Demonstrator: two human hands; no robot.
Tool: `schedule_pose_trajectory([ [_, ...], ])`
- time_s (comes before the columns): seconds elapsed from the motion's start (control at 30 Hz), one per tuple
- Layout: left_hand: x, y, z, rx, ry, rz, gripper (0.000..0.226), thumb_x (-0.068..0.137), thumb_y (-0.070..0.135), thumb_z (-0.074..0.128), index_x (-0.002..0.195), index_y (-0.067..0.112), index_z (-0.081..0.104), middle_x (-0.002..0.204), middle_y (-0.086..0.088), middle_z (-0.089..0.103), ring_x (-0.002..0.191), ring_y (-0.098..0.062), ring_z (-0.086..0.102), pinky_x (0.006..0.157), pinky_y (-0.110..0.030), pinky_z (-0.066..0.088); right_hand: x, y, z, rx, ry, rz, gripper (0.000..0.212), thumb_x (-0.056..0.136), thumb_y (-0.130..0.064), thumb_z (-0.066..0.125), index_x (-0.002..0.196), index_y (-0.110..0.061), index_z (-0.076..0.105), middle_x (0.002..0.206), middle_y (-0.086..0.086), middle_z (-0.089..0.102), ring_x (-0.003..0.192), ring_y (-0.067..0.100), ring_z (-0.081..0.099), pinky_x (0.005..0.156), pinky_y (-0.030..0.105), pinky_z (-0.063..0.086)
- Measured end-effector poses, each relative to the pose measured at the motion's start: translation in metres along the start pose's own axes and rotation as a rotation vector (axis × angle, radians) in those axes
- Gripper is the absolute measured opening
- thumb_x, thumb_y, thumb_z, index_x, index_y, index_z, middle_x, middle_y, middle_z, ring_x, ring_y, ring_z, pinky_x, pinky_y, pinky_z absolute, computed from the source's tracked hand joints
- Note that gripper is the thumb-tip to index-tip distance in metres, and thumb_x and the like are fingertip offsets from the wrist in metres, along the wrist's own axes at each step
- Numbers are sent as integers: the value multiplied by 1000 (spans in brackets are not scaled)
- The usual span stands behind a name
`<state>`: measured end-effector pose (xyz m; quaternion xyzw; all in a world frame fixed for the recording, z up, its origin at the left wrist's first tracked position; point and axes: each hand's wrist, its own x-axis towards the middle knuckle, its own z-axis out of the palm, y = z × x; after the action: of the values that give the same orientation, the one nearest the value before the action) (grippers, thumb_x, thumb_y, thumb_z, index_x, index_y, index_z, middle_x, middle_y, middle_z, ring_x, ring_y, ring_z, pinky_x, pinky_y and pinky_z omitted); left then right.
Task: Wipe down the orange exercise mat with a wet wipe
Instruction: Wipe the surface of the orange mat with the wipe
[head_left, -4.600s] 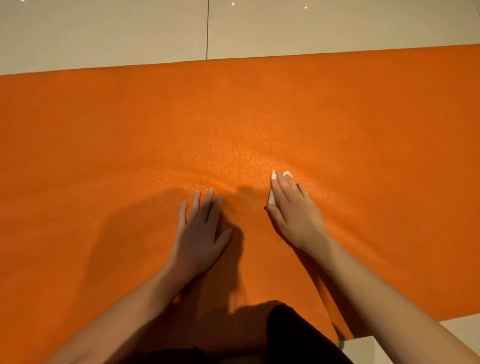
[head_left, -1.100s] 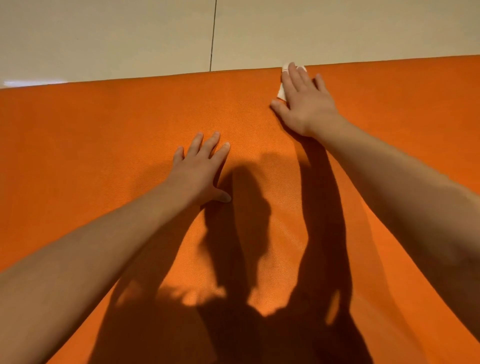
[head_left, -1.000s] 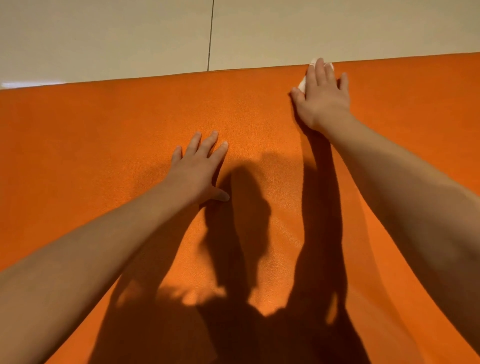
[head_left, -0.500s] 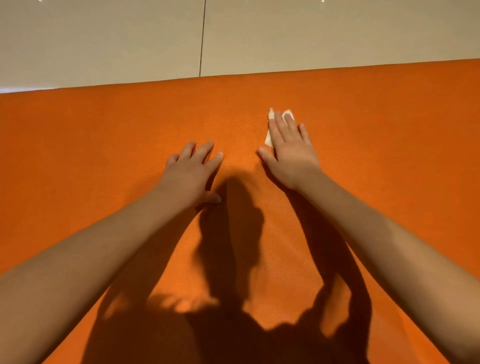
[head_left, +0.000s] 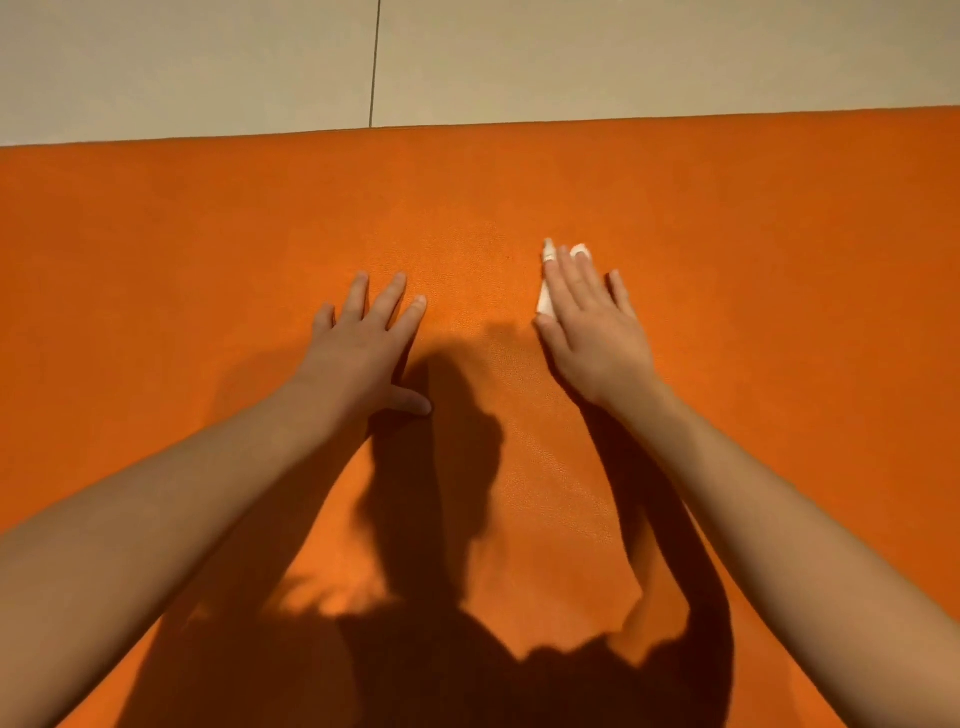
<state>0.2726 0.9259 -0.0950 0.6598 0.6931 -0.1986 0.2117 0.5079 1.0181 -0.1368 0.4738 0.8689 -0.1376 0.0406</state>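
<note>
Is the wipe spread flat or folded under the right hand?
Folded or bunched small: the wet wipe shows only as white slivers beside the right hand pressing it.

Plain orange mat (head_left: 519, 197), white wipe (head_left: 545, 301) peeking past the right fingers (head_left: 571, 275), pale beige floor tiles (head_left: 571, 57) beyond, thin dark grout line (head_left: 375, 62)

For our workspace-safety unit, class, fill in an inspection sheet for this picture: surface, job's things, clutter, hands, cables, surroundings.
Surface: orange exercise mat lies flat on the floor, crossed by arm shadows.
Job's things: white wet wipe pressed on the mat, mostly covered by fingers.
Clutter: nothing seen.
Hands: left hand flat on the mat, fingers spread, holding nothing; right hand presses the wipe with straight fingers.
Cables: nothing seen.
Surroundings: pale floor tiles beyond the mat's far edge, one dark grout line.
</note>
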Motion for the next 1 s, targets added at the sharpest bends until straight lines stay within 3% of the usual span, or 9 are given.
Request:
schedule_pose_trajectory([
  [0.13, -8, 2, 7, -38, 39, 14, 104, 82, 62, 63, 157, 25, 2, 164, -3, -13, 150, -34, -7, 117, -56, 16, -14, -16, 7, 77, 64, 230, 61, 105, -39, 26, 157, -14, 4, 164, 3, -3, 151, 20, -7, 120, 42, -6],
  [0.33, -29, 27, 23, -113, 13, 1, 107, 79, 68, 61, 157, 23, 2, 163, -5, -15, 149, -36, -12, 117, -57, 10, -52, -7, 12, 23, -22, -48, 68, 97, -50, 7, 157, -19, 9, 164, -4, 2, 151, 15, -3, 120, 40, -5],
  [0.53, -32, 32, 27, -78, 21, -24, 109, 80, 69, 59, 156, 25, -6, 162, -3, -19, 149, -33, -15, 119, -55, 9, -57, -13, 13, 112, 21, 281, 59, 105, -38, 24, 157, -16, 5, 164, 0, -5, 151, 18, -9, 120, 42, -7],
  [0.63, -38, 36, 30, -58, 34, -37, 104, 84, 68, 56, 157, 24, -4, 163, -2, -17, 150, -31, -12, 119, -55, 10, -81, -31, 23, 193, 0, 166, 61, 105, -42, 25, 157, -18, 5, 164, -3, -5, 150, 16, -12, 119, 38, -10],
  [0.77, -52, 41, 39, -63, 9, -32, 99, 88, 66, 51, 156, 23, -5, 163, 0, -18, 150, -29, -13, 119, -53, 10, -102, -3, 19, 89, -60, -18, 62, 102, -46, 17, 157, -23, 5, 163, -9, -3, 150, 11, -9, 121, 43, -7],
  [0.87, -64, 44, 46, -58, -6, -11, 103, 85, 70, 51, 157, 22, -5, 163, -1, -18, 150, -30, -14, 119, -54, 11, -106, 14, 14, 46, -41, 146, 57, 105, -39, 21, 157, -21, 3, 164, -6, -3, 150, 13, -8, 120, 43, -7],
  [1.0, -74, 50, 49, -76, -10, -17, 104, 85, 69, 53, 157, 19, -4, 163, -2, -17, 150, -30, -13, 120, -53, 12, -111, -14, 18, 190, -26, 317, 59, 105, -38, 23, 157, -18, 1, 164, -3, -8, 150, 16, -11, 119, 42, -8],
])
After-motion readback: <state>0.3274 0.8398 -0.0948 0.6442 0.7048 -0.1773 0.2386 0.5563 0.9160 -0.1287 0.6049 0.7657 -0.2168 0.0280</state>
